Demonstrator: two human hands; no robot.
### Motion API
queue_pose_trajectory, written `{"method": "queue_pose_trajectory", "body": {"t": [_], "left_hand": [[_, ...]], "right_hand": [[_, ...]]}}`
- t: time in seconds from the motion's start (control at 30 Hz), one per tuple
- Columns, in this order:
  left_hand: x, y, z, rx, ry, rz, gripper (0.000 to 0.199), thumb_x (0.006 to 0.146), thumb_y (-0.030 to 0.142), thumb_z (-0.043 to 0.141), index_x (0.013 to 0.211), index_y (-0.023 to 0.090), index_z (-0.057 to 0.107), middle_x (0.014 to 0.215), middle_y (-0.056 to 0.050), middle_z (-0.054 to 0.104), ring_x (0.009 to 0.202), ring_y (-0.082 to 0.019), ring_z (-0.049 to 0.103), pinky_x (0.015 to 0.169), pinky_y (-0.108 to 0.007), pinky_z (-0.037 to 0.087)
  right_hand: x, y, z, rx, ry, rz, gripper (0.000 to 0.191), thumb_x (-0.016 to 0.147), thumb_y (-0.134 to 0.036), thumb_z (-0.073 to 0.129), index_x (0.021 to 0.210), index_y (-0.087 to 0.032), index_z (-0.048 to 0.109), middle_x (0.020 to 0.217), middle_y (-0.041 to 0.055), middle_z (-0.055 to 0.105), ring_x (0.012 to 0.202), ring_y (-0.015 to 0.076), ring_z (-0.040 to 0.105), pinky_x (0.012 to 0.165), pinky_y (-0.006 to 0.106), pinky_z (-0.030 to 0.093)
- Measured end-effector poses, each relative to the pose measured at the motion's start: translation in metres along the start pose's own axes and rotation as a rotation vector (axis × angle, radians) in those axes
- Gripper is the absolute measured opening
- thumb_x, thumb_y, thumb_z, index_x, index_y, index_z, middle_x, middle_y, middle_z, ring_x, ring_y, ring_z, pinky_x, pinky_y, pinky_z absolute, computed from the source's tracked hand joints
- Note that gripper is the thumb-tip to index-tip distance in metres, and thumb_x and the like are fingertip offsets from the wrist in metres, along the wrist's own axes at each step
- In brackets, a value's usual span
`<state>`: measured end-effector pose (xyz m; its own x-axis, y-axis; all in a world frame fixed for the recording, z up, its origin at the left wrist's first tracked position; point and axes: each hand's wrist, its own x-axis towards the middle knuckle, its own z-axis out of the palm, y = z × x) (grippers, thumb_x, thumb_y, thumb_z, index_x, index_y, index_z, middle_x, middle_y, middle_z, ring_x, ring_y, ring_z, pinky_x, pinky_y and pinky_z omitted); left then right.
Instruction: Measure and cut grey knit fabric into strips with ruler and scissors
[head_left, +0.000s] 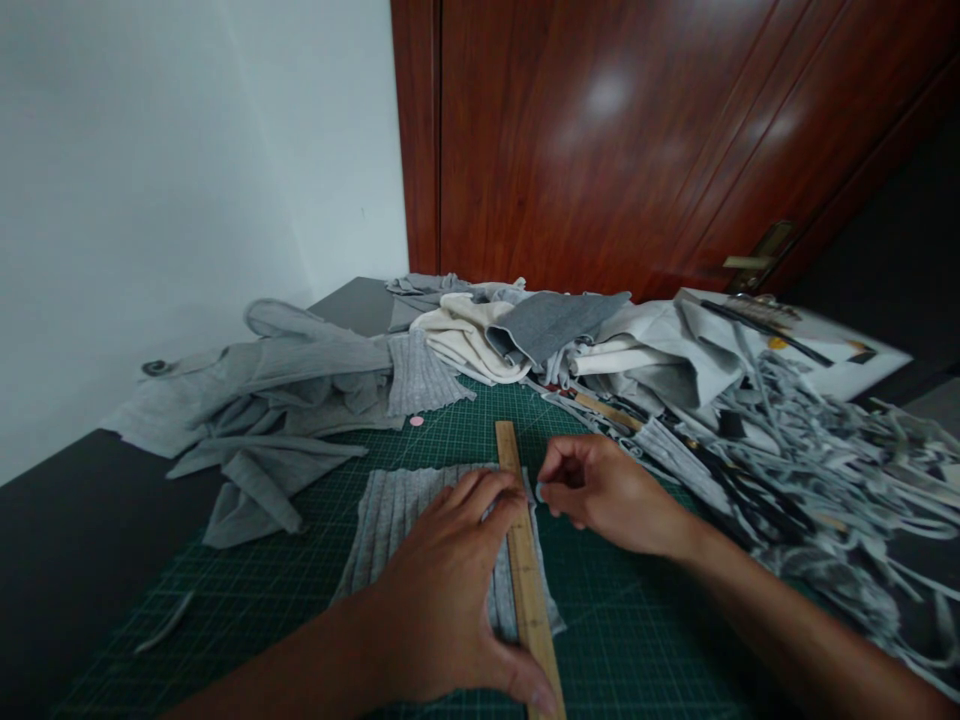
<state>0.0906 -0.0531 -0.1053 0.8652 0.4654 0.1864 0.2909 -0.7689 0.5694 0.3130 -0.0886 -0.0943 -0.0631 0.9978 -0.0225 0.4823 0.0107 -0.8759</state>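
A piece of ribbed grey knit fabric [405, 510] lies flat on the green cutting mat [615, 640]. Along its right side runs a wooden ruler [525, 570], pointing away from me. My left hand [450, 570] is spread over the fabric, its fingertips and thumb pressing on the ruler, without wrapping round it. Just right of the ruler's far part, my right hand [600, 490] is closed in a pinch on a small pale-blue piece of tailor's chalk [540, 491], close to the fabric's edge. The left hand hides part of the fabric.
Grey garments [300, 370] are heaped at the left. Cream and grey cloth [465, 335] is piled at the back, before a wooden door [585, 140]. Tangled fabric strips [825, 470] and a clipboard [847, 340] lie at the right. A pink disc [416, 421] rests on the mat.
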Motion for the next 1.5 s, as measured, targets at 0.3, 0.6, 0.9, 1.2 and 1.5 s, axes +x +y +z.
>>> {"method": "queue_pose_trajectory", "body": {"t": [0.3, 0.6, 0.9, 1.2, 1.5], "left_hand": [[-0.004, 0.005, 0.002, 0.075, -0.041, -0.039, 0.105, 0.059, 0.078, 0.082, 0.138, 0.013, 0.059, 0.153, -0.021, 0.05, 0.144, -0.045, 0.042, 0.12, -0.064, 0.034], [-0.007, 0.002, 0.008, 0.062, -0.008, -0.035, 0.115, 0.058, 0.079, 0.083, 0.148, 0.014, 0.052, 0.154, -0.02, 0.048, 0.144, -0.043, 0.041, 0.121, -0.062, 0.034], [-0.005, 0.005, 0.006, 0.095, -0.028, -0.066, 0.111, 0.056, 0.075, 0.084, 0.144, 0.014, 0.055, 0.155, -0.021, 0.048, 0.145, -0.045, 0.041, 0.121, -0.063, 0.033], [-0.004, 0.005, 0.008, 0.062, -0.006, -0.067, 0.118, 0.049, 0.073, 0.089, 0.144, 0.012, 0.055, 0.153, -0.021, 0.05, 0.143, -0.046, 0.042, 0.121, -0.064, 0.033], [-0.004, 0.006, 0.006, 0.068, -0.008, -0.05, 0.116, 0.054, 0.075, 0.086, 0.146, 0.013, 0.053, 0.153, -0.021, 0.05, 0.142, -0.046, 0.043, 0.12, -0.065, 0.033]], "right_hand": [[-0.046, -0.004, 0.018, 0.271, -0.251, 0.169, 0.011, 0.074, -0.009, 0.063, 0.077, -0.019, 0.062, 0.057, -0.0086, 0.059, 0.041, 0.0049, 0.046, 0.038, 0.014, 0.035], [-0.052, -0.003, 0.024, 0.183, -0.291, 0.263, 0.015, 0.067, -0.005, 0.056, 0.072, -0.019, 0.06, 0.054, -0.0073, 0.062, 0.039, 0.0052, 0.048, 0.034, 0.012, 0.035], [-0.036, -0.007, 0.025, 0.122, -0.141, 0.192, 0.013, 0.064, -0.008, 0.054, 0.068, -0.02, 0.058, 0.049, -0.0089, 0.056, 0.038, 0.0067, 0.051, 0.036, 0.014, 0.033], [-0.038, -0.012, 0.026, 0.12, -0.232, 0.246, 0.013, 0.062, -0.01, 0.053, 0.065, -0.022, 0.056, 0.048, -0.0079, 0.058, 0.036, 0.0077, 0.049, 0.033, 0.016, 0.033], [-0.019, -0.009, 0.019, 0.08, -0.062, 0.193, 0.011, 0.066, -0.01, 0.058, 0.066, -0.021, 0.058, 0.05, -0.0072, 0.059, 0.036, 0.0071, 0.05, 0.033, 0.015, 0.032]]}}
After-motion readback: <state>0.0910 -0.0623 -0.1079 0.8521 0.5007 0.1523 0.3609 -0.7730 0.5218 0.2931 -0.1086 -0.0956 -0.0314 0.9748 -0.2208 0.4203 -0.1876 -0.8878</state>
